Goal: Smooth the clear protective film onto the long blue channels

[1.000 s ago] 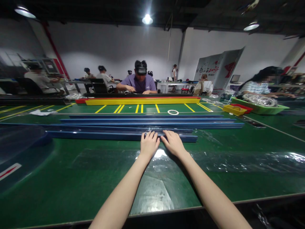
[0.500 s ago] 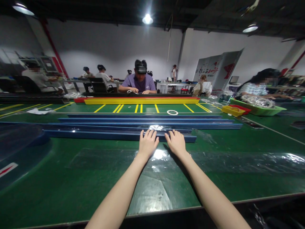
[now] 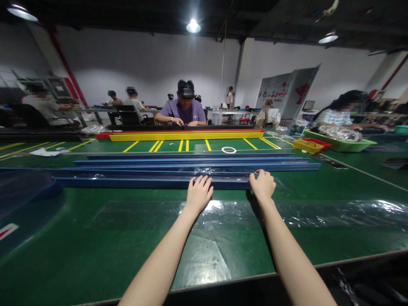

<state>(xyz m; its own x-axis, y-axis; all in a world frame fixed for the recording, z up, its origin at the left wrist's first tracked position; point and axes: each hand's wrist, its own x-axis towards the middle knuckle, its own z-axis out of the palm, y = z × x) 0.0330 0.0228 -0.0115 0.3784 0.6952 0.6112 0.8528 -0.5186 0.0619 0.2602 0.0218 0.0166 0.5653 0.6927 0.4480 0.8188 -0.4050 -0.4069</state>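
Note:
A long blue channel strip [image 3: 127,183] lies across the green table, with clear plastic film [image 3: 204,171] along its trough. My left hand [image 3: 199,193] rests on the strip's near edge, its fingers spread and reaching over the film. At the strip's right end is my right hand [image 3: 264,186], thumb and fingers drawn together on the film there; its fingertips are partly hidden. Behind this strip lie several more blue strips [image 3: 197,161]. A wide sheet of clear film [image 3: 146,216] is flat on the table, in front of the strip and beneath my forearms.
Yellow strips [image 3: 185,136] and red ones lie farther back, before a person in purple [image 3: 183,110]. A white ring [image 3: 228,150] sits mid-table. At right are a yellow tray [image 3: 307,145], a green basket [image 3: 357,146] and a phone [image 3: 333,162]. Blue rolled sheet [image 3: 25,191] is at left.
My right hand has slid right along the blue strip to its end, and its fingers have drawn together. My left hand stays at nearly the same place on the strip.

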